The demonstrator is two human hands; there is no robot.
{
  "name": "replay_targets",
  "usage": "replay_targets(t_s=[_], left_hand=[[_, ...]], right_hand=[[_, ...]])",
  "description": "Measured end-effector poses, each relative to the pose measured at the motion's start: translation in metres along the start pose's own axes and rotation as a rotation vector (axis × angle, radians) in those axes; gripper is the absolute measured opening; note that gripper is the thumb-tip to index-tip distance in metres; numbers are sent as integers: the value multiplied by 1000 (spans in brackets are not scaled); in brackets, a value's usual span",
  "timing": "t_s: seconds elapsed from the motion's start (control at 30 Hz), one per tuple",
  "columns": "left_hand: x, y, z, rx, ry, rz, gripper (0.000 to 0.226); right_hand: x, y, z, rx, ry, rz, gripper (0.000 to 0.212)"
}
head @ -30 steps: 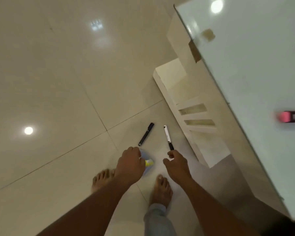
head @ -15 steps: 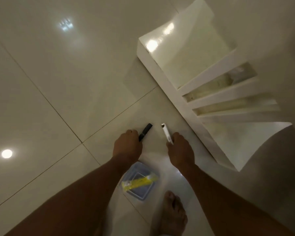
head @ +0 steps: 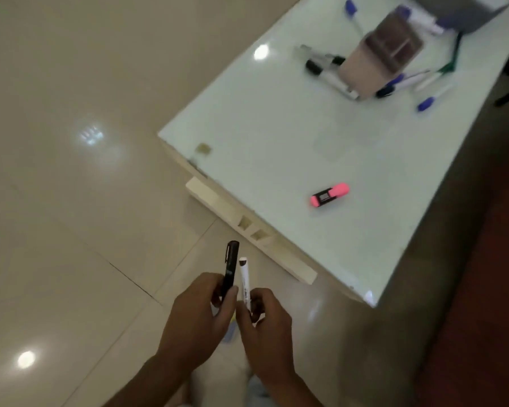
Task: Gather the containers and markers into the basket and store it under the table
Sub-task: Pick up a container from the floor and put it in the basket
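My left hand (head: 197, 321) grips a black marker (head: 231, 262) that points up and away from me. Beside it, my right hand (head: 266, 324) grips a white marker (head: 244, 279) with a dark tip. Both hands are raised above the floor, close together. A sliver of a blue container with yellow (head: 229, 333) shows on the floor between my hands, mostly hidden. On the glass table (head: 276, 136) lie a pink highlighter (head: 329, 195), a brown-lidded container (head: 379, 63) and several scattered markers (head: 429, 101) around it.
A grey basket (head: 467, 10) sits at the table's far corner, partly out of frame. The white table base with slots (head: 250, 230) sticks out at floor level. Glossy tiled floor (head: 71, 201) spreads to the left; a dark reddish surface (head: 482, 318) lies to the right.
Both markers lay on the floor before; now each hand has lifted one. My view has swung up, bringing the tabletop and its items into sight. The blue container stays on the floor.
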State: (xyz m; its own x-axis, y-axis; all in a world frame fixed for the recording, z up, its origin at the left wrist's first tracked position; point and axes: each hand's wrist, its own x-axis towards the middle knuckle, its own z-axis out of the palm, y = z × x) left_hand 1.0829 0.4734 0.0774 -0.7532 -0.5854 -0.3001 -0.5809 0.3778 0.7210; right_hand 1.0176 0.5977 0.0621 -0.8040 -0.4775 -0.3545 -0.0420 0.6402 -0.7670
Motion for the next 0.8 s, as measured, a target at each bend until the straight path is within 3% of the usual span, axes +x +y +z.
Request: replay_targets(t_s=[0.2, 0.33, 0.47, 0.57, 0.63, 0.8], left_hand=[[45, 138, -54, 86, 51, 178, 7], [121, 191, -45, 130, 30, 76, 21], [195, 213, -19, 83, -74, -57, 25], [222, 212, 6, -65, -68, -90, 40], [221, 198, 19, 13, -114, -37, 59], [189, 165, 26, 252, -153, 143, 61]], right_hand=[[25, -92, -121, 102, 266, -35, 14], [119, -101, -192, -3, 351, 83, 16], [218, -84, -235, -251, 310, 170, 22], [262, -70, -246, -251, 238, 175, 33], [272, -54, -242, -277, 143, 122, 45], [253, -22, -230, -257, 187, 63, 58]])
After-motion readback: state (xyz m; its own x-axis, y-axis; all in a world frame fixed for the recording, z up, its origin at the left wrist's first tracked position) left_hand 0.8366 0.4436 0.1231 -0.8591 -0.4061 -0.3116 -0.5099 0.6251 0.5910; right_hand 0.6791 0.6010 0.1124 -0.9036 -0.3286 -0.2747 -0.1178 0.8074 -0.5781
